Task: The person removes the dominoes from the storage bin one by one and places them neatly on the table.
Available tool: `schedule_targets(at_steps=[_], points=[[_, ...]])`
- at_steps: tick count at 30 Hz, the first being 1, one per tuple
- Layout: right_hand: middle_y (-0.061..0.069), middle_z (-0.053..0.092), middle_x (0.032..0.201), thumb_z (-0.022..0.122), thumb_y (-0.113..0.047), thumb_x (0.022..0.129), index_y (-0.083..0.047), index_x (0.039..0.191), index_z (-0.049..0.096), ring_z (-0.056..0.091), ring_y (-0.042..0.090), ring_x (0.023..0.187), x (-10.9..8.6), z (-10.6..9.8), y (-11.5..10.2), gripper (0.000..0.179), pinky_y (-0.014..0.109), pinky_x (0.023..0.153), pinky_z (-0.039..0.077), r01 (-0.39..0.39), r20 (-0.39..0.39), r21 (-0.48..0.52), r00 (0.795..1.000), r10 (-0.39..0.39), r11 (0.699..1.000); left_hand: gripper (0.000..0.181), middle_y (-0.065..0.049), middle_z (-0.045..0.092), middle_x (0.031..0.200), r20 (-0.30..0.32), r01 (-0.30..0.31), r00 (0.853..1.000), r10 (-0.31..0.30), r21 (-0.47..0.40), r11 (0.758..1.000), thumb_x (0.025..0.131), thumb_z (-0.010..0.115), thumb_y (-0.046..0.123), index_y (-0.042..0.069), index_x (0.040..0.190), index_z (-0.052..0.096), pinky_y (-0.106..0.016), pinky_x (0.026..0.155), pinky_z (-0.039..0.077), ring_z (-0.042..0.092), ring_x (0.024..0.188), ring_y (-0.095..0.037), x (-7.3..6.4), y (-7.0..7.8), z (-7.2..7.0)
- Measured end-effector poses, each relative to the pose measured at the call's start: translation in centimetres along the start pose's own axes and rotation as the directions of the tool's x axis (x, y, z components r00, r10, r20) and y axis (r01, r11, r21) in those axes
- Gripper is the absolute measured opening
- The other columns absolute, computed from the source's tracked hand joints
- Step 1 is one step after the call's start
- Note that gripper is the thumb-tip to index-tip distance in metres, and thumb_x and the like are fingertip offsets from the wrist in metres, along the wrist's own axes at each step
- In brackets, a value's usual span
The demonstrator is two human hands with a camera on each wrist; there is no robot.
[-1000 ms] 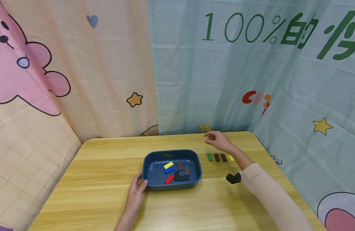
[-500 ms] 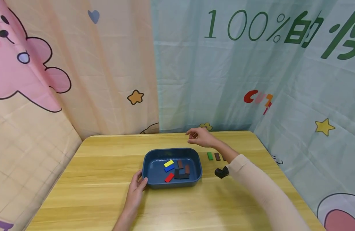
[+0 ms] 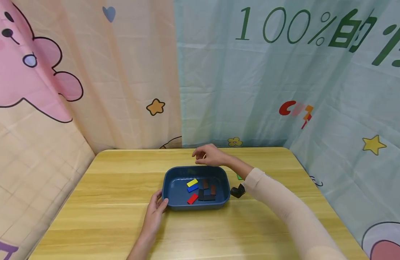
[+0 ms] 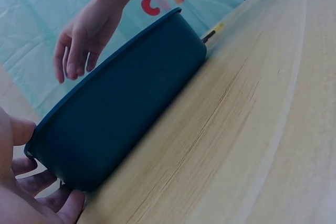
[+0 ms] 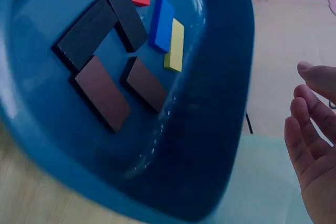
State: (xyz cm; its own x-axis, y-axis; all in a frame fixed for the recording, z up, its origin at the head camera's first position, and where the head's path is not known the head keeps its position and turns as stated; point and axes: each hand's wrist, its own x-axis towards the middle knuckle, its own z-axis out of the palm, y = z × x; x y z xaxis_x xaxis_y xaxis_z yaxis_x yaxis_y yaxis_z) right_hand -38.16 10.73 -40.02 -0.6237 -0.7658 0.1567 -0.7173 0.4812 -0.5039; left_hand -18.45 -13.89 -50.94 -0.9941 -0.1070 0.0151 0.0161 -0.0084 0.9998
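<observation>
A dark blue plastic tub point(image 3: 196, 208) stands on the wooden table. My left hand point(image 3: 155, 208) grips its left end, thumb over the rim and fingers against the outer wall. Inside lie flat rectangular blocks: yellow point(image 3: 192, 182), blue point(image 3: 192, 188), red point(image 3: 192, 199), two black point(image 3: 209, 198) and two brown point(image 5: 103, 94). My right hand point(image 3: 212, 155) hovers over the tub's back rim. Its fingers are loosely bent, with nothing visible between them in the right wrist view.
A green block point(image 3: 239, 177) peeks out right of the tub, partly behind my right forearm, which hides other blocks there. A black wrist camera point(image 3: 237, 191) hangs beneath the right sleeve. Printed curtains point(image 3: 213, 90) enclose the table's back and sides.
My right hand has moved left, from above the row of blocks to the tub's back rim. The left hand keeps its grip and the tub's blocks lie as before.
</observation>
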Motion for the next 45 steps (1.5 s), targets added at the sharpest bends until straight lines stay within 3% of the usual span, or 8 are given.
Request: schedule_targets(at_steps=[8, 15, 21, 27, 32, 37, 45], points=[[-0.003, 0.070, 0.091, 0.072, -0.010, 0.097, -0.005, 0.116, 0.074, 0.064, 0.008, 0.083, 2.4, 2.4, -0.8, 0.020, 0.021, 0.078, 0.055, 0.108, 0.032, -0.027, 0.994, -0.107, 0.994, 0.050, -0.032, 0.031, 0.158, 0.003, -0.021, 1.000, 0.021, -0.017, 1.000, 0.110, 0.047, 0.006, -0.009, 0.154, 0.032, -0.022, 0.101, 0.042, 0.036, 0.144, -0.047, 0.0, 0.0, -0.1], [0.001, 0.074, 0.097, 0.072, -0.008, 0.097, -0.002, 0.114, 0.076, 0.065, 0.007, 0.084, 2.9, 4.5, -0.6, 0.019, 0.018, 0.077, 0.053, 0.191, 0.104, -0.082, 0.978, -0.182, 0.978, 0.048, -0.030, 0.031, 0.159, 0.017, -0.027, 0.999, 0.027, -0.022, 0.999, 0.110, 0.047, 0.006, -0.008, 0.154, 0.034, -0.023, 0.102, 0.041, 0.037, 0.144, -0.047, -0.1, 0.1, -0.1], [0.001, 0.077, 0.100, 0.073, -0.008, 0.097, -0.005, 0.111, 0.079, 0.069, 0.004, 0.086, 3.1, 4.9, -0.6, 0.016, 0.018, 0.079, 0.053, 0.224, 0.173, -0.110, 0.964, -0.204, 0.968, 0.048, -0.030, 0.032, 0.158, 0.009, -0.032, 0.999, 0.032, -0.025, 0.999, 0.110, 0.047, 0.006, -0.007, 0.154, 0.034, -0.017, 0.097, 0.042, 0.038, 0.143, -0.046, -0.1, 0.1, -0.1], [0.001, 0.077, 0.105, 0.073, -0.011, 0.098, -0.006, 0.115, 0.078, 0.070, 0.004, 0.091, 3.2, 5.3, -1.5, 0.018, 0.017, 0.083, 0.052, 0.189, 0.361, -0.168, 0.925, -0.118, 0.967, 0.049, -0.030, 0.031, 0.159, 0.022, -0.031, 0.999, 0.032, -0.024, 0.999, 0.111, 0.046, 0.008, -0.007, 0.155, 0.032, -0.017, 0.096, 0.043, 0.038, 0.143, -0.046, -0.2, 0.0, -0.1], [-0.002, 0.076, 0.103, 0.076, -0.011, 0.096, -0.008, 0.115, 0.079, 0.068, 0.004, 0.090, 3.4, 5.8, -1.9, 0.019, 0.018, 0.082, 0.053, 0.139, 0.447, -0.246, 0.895, -0.015, 0.959, 0.049, -0.030, 0.032, 0.159, 0.024, -0.036, 0.999, 0.036, -0.030, 0.999, 0.110, 0.047, 0.007, -0.007, 0.155, 0.033, -0.016, 0.095, 0.043, 0.039, 0.143, -0.046, -0.1, 0.0, -0.1], [-0.005, 0.074, 0.096, 0.077, -0.009, 0.095, -0.011, 0.113, 0.080, 0.065, 0.004, 0.082, 3.7, 6.4, -2.1, 0.019, 0.018, 0.078, 0.054, 0.120, 0.495, -0.311, 0.867, 0.053, 0.943, 0.049, -0.030, 0.032, 0.159, 0.018, -0.026, 0.999, 0.027, -0.020, 0.999, 0.110, 0.047, 0.008, -0.007, 0.155, 0.033, -0.019, 0.097, 0.043, 0.039, 0.143, -0.046, -0.1, 0.0, -0.1], [-0.005, 0.072, 0.092, 0.079, -0.007, 0.093, -0.011, 0.109, 0.080, 0.064, 0.005, 0.079, 3.8, 6.6, -2.3, 0.017, 0.017, 0.074, 0.053, 0.120, 0.502, -0.318, 0.863, 0.060, 0.940, 0.049, -0.029, 0.032, 0.159, 0.018, -0.020, 1.000, 0.020, -0.014, 1.000, 0.110, 0.047, 0.008, -0.006, 0.155, 0.034, -0.026, 0.102, 0.043, 0.039, 0.143, -0.046, -0.1, 0.0, -0.1]])
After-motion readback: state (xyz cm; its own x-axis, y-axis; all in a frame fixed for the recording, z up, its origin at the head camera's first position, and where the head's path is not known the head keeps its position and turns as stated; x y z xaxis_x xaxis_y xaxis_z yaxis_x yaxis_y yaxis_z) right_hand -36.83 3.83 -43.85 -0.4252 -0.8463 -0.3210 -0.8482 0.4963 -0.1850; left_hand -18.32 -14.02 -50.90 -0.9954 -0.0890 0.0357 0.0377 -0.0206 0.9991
